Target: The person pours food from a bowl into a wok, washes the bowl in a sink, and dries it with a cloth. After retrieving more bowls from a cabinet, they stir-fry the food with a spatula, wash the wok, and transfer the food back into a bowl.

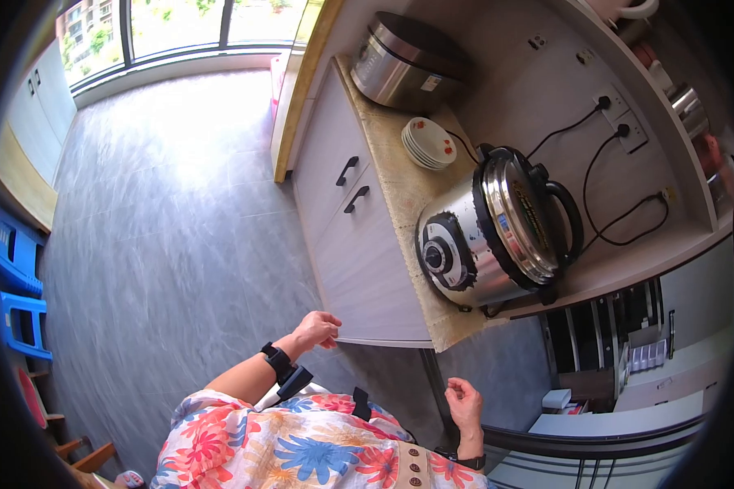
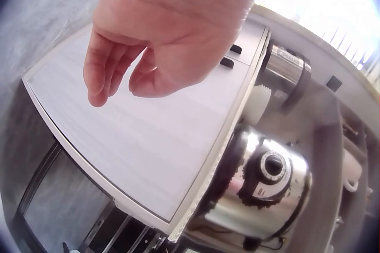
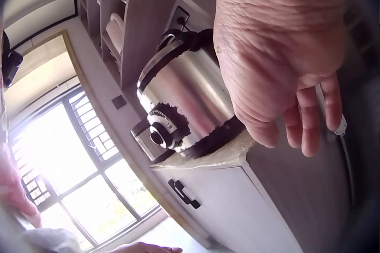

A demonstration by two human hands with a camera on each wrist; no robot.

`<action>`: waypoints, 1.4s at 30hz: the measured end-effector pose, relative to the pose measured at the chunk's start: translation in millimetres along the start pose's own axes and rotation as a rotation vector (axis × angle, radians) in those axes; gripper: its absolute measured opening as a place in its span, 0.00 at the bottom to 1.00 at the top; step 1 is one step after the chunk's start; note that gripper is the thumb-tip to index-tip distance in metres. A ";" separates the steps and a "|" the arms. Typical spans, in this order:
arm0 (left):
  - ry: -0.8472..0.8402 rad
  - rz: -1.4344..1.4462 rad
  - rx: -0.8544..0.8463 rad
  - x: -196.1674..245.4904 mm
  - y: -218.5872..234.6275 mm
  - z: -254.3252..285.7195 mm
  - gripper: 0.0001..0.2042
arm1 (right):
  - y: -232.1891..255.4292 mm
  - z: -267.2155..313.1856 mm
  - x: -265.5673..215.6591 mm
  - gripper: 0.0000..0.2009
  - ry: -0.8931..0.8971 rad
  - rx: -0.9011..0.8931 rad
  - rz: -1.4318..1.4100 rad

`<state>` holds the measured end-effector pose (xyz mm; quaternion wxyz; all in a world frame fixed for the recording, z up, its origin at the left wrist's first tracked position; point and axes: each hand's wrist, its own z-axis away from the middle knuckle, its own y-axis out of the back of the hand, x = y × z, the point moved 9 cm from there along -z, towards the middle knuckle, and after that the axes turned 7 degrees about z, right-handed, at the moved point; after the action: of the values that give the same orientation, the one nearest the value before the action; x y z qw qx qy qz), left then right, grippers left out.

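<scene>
My left hand [image 1: 316, 329] hangs beside the lower corner of the cabinet, fingers loosely bent. In the left wrist view the same hand [image 2: 166, 33] overlaps the pale cabinet door [image 2: 160, 140], with nothing between thumb and fingers. Farther right, my right hand [image 1: 465, 403] is held up in front of the body, loosely curled and holding nothing. The right wrist view shows that hand [image 3: 279, 57] with fingers pointing down, overlapping the cabinet's side. Nearest to both is a steel electric pressure cooker [image 1: 497, 236] with a black-rimmed dial, standing on the cloth-covered counter [image 1: 408, 191].
A stack of small plates [image 1: 429, 143] and a silver appliance with a dark lid [image 1: 412, 61] stand behind the cooker. Black cords run to wall sockets [image 1: 620, 118]. Blue plastic stools [image 1: 23, 322] stand at the left, and a black rail [image 1: 587, 440] lies right.
</scene>
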<state>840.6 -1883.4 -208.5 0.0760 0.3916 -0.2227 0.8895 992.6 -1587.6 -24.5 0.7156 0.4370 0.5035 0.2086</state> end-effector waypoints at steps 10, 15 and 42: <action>0.006 -0.028 -0.035 -1.9 -16.9 -2.3 0.14 | 6.0 13.1 18.3 0.11 -0.023 0.036 -0.021; 0.014 -0.034 -0.049 -5.5 -28.4 -8.5 0.14 | 10.2 16.3 32.7 0.11 -0.034 0.042 -0.017; 0.116 -0.154 -0.218 -88.1 -263.4 -40.5 0.16 | 161.6 37.1 236.7 0.11 -0.088 0.174 -0.014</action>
<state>955.3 -1627.3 -208.3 0.1987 0.3447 -0.2824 0.8729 1145.1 -1342.4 -12.7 0.6975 0.5029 0.4910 0.1398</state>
